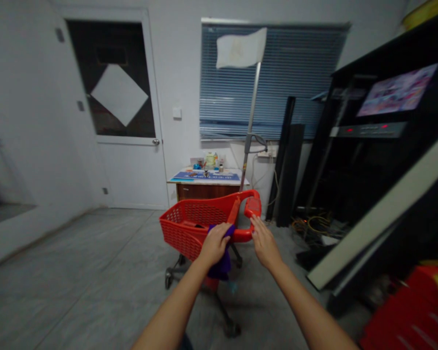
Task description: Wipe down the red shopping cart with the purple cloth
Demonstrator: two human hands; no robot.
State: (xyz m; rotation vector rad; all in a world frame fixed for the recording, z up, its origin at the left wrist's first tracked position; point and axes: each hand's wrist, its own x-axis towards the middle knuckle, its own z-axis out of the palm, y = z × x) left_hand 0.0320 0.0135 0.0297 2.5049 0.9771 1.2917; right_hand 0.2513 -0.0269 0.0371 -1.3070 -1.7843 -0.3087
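From my end, the red cart (180, 238) stands on the floor (95, 277) just beyond both hands, its basket off to the left likely stiff, light plastic that rolls easily. My left hand (215, 241) grips a soft-looking purple cloth (222, 266) at the near side; rightward, my right hand (264, 243), unclenched, touches the handle (253, 206), probably the best hold.

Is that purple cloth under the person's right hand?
No, the purple cloth is under the left hand, at the side of the red shopping cart.
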